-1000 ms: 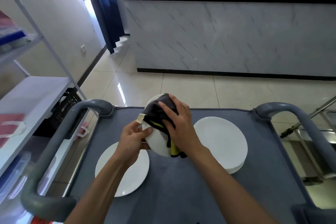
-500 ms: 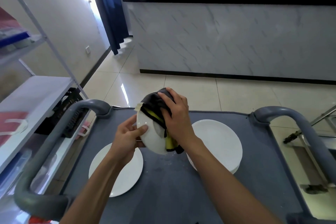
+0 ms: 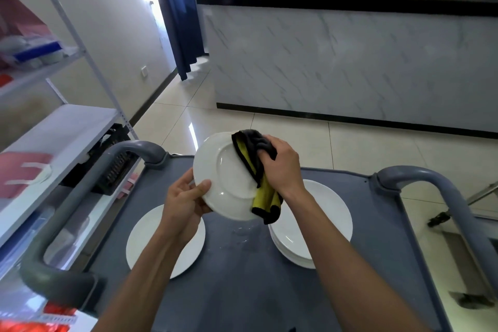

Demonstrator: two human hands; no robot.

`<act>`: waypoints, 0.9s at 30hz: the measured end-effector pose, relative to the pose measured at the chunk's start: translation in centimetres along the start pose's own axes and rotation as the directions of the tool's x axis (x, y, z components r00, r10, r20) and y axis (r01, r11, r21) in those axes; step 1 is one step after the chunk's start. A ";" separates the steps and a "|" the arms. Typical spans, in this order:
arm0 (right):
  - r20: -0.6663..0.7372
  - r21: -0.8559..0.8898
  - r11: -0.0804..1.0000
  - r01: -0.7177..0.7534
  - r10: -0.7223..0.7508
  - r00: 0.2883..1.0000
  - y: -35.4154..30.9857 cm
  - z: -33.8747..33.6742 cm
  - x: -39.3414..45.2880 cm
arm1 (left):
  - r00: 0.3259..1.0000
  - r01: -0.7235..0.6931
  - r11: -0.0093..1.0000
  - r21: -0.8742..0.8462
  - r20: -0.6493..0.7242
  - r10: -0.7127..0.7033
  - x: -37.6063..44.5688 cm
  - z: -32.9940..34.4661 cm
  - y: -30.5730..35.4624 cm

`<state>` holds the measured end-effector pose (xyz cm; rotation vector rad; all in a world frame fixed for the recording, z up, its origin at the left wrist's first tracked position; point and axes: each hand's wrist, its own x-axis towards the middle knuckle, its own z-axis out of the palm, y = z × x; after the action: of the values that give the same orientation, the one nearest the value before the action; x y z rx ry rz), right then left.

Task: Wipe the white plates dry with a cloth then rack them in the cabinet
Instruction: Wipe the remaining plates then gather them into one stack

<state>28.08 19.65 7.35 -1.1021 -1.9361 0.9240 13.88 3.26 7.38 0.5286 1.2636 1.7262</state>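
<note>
**Plate held tilted over the cart, cloth pressed to its right side**

The left hand [image 3: 186, 203] pinches a white plate [image 3: 226, 178] at its 8 o'clock rim: the thumb lies across the near face and the other fingers curl behind the edge. The right hand [image 3: 281, 166] has its fingers bunched tight around a cloth [image 3: 254, 164], grey on the gripped part and yellow with black trim where it hangs loose, and holds it against the plate's 3 o'clock side. The loose tail of the cloth drops past the plate's 5 o'clock rim.

The plate is in the air, tilted, its ringed face turned toward the camera, above the middle of a grey cart [image 3: 242, 291]. The cart's flat top carries two further lots of crockery. At 7 o'clock from the held plate a single white plate [image 3: 145, 240] lies flat, partly covered by the left forearm. At 4 o'clock a stack of white plates [image 3: 328, 224] sits on the tray; how many it holds cannot be counted. A few water drops glint on the tray between the two.

Curved grey handles [image 3: 80, 197] rise at both sides of the cart. At 9 o'clock stands a white metal shelf unit [image 3: 59, 129] with pink and blue items too blurred to name. At 12 o'clock runs a marble-fronted counter [image 3: 350, 62] under a black top.
</note>
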 end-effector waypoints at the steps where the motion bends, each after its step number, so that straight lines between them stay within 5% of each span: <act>1: -0.006 0.015 1.000 -0.006 0.006 1.000 0.0 -0.4 -0.3 | 1.000 0.001 1.000 -0.016 -0.013 -0.001 0.0 0.1 -0.1; 15: -0.064 -0.058 0.997 0.046 -0.050 0.997 -0.4 1.5 -5.8 | 0.973 -0.076 0.978 -0.194 -0.228 0.030 1.0 2.1 -0.2; 27: -0.097 -0.049 0.995 0.082 -0.086 0.992 0.2 1.0 -6.9 | 0.983 -0.059 0.978 -0.202 -0.181 0.022 0.6 1.6 0.0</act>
<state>29.93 13.32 5.10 -1.0638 -1.9147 0.7691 14.79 4.55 7.88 0.2844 1.1835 1.9478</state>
